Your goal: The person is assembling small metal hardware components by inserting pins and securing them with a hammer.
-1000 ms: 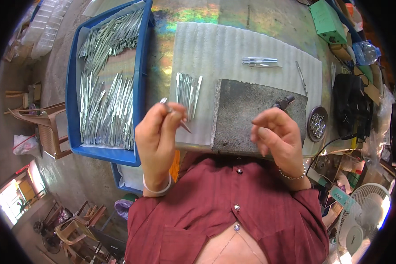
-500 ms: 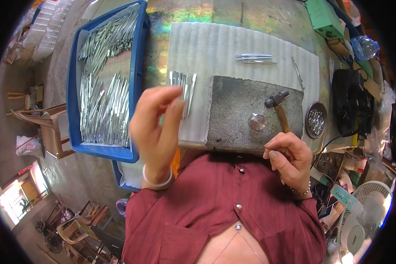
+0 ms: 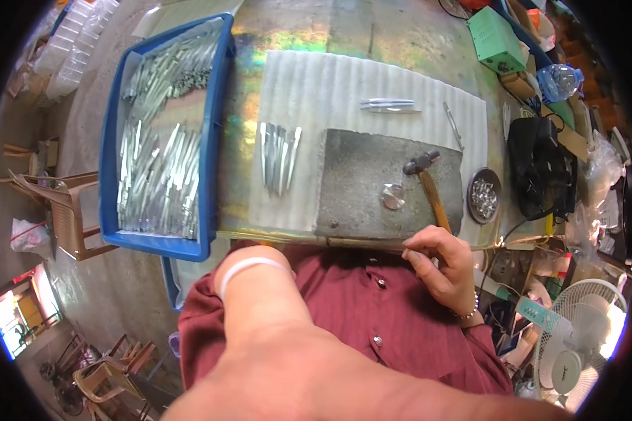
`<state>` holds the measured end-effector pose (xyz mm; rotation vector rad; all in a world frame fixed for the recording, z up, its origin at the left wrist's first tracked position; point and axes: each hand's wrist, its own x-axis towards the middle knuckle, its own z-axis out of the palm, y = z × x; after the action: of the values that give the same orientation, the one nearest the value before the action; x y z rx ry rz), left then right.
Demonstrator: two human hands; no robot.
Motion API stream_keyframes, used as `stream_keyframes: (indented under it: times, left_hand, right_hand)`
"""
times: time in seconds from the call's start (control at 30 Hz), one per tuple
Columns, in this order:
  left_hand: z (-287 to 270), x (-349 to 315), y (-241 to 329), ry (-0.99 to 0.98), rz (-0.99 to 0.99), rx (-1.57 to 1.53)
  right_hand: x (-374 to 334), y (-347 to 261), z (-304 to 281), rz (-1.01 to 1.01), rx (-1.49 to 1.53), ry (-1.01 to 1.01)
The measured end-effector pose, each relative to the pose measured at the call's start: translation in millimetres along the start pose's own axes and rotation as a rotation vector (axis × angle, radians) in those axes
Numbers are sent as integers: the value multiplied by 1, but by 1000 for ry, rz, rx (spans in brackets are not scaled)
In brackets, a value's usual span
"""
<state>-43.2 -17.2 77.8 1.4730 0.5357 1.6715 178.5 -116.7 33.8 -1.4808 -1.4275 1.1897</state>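
Observation:
My left hand (image 3: 309,372) is raised very near the camera, a white bracelet (image 3: 254,264) round its wrist. Its fingers run out of the lower edge, so whatever they hold is hidden. Beside the table's front edge, my right hand (image 3: 446,270) has curled fingers, thumb close to the fingertips; anything between them is too small to make out. Just above it lies the hammer (image 3: 435,200), its wooden handle ending near my knuckles and its head on a dark grey slab (image 3: 351,175). A round shiny metal piece (image 3: 392,196) sits on the slab, left of the hammer.
Several slim silver metal pieces (image 3: 280,158) lie on white foam sheeting (image 3: 316,77), with a few more (image 3: 390,104) farther back. A blue tray (image 3: 207,168) full of similar pieces stands left. On the right are a dark dish (image 3: 495,182) of small shiny bits and a black machine (image 3: 541,165).
My left hand has risen from beside the silver pieces towards the camera, its fingers passing out of sight. My right hand stays by the hammer handle. The whole view has shifted slightly.

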Motion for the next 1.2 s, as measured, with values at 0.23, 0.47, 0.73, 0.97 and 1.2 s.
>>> stream_keyframes:
  times: [0.23,0.47,0.73,0.97,1.2]
  left_hand:
    - [12,4,22,-165,53,-76]
    - [18,8,27,-223,47,-188]
    - [16,18,22,-275,11,-357]
    - [16,33,19,-311,-4,-494]
    - [25,34,30,-365,-8,-602]
  right_hand:
    - [0,-2,-3,-125,-173,-15]
    - [8,-2,1,-206,-232,-124]
    - [12,0,8,-220,-270,-134]
    - [12,-1,12,-270,-262,-194]
    - [5,-1,13,-283,-305,-197]
